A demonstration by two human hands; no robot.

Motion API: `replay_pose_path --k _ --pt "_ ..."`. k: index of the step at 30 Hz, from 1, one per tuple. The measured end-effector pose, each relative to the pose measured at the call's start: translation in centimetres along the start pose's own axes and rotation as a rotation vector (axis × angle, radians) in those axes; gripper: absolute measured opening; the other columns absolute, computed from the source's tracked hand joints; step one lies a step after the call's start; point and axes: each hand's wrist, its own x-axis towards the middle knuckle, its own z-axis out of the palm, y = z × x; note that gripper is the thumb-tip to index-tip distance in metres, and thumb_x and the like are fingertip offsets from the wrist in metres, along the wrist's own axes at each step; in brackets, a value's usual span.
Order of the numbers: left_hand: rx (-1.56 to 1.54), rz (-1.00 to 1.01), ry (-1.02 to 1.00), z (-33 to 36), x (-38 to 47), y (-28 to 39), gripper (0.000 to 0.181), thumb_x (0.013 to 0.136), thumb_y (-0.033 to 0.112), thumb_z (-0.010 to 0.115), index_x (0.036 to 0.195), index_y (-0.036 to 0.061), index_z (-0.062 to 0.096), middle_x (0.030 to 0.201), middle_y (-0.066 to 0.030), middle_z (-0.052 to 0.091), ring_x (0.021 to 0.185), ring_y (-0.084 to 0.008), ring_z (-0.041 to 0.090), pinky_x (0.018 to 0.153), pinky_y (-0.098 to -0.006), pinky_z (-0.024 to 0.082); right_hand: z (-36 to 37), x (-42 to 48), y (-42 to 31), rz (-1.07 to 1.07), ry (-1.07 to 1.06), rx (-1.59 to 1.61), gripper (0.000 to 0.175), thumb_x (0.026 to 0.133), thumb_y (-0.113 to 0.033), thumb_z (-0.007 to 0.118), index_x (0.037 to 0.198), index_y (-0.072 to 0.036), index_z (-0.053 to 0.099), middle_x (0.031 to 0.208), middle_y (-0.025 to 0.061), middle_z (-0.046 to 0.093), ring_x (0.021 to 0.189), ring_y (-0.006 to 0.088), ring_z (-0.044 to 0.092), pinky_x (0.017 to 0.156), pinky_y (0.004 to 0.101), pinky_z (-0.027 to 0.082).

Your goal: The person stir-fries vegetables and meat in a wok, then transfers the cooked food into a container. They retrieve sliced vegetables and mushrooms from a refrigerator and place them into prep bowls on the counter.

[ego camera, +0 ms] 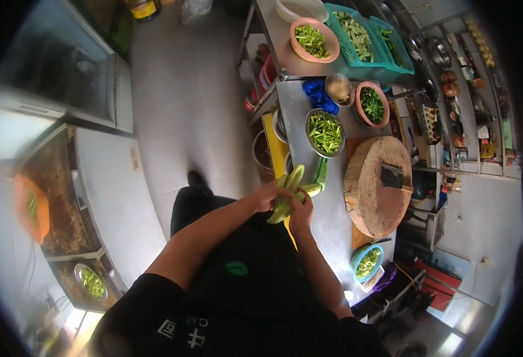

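Observation:
My left hand and my right hand meet in front of my waist, by the near edge of the steel worktable. Between them they grip a bunch of pale green long vegetables, which look like peeled gourds. Their fingers partly hide the bunch. Just beyond my right hand, a darker green long vegetable lies on the table. Past it stands an oval metal dish of cut green stalks.
A thick round wooden chopping block bears a cleaver. Around it are a pink basket of chopped greens, a metal bowl, a blue cloth and a blue bowl. A white cabinet stands on the left.

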Motion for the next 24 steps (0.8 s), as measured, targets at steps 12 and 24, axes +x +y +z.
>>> replay_pose_path --k 12,24 --pt "-0.067 -0.344 -0.285 -2.6 -0.6 -0.9 0.057 0.081 0.000 0.074 0.136 -0.0003 0.059 0.126 -0.0152 0.070 0.111 -0.0277 0.070 0.095 -0.0413 0.058 -3.2 -4.6 -3.9 0.374 0.073 0.376 0.058 0.093 -0.007 0.047 0.148 0.007 0.042 0.139 0.0232 0.056 0.130 0.0333 0.056 0.113 0.0435 0.045" --pt "0.175 -0.113 -0.158 -4.7 -15.2 16.4 0.067 0.077 0.002 0.077 0.140 -0.0013 0.055 0.133 -0.0149 0.067 0.121 -0.0278 0.065 0.110 -0.0402 0.049 11.6 -0.9 -1.5 0.801 -0.306 0.666 0.034 0.097 -0.013 0.055 0.128 0.000 0.054 0.131 0.0190 0.060 0.120 0.0343 0.059 0.110 0.0480 0.047"
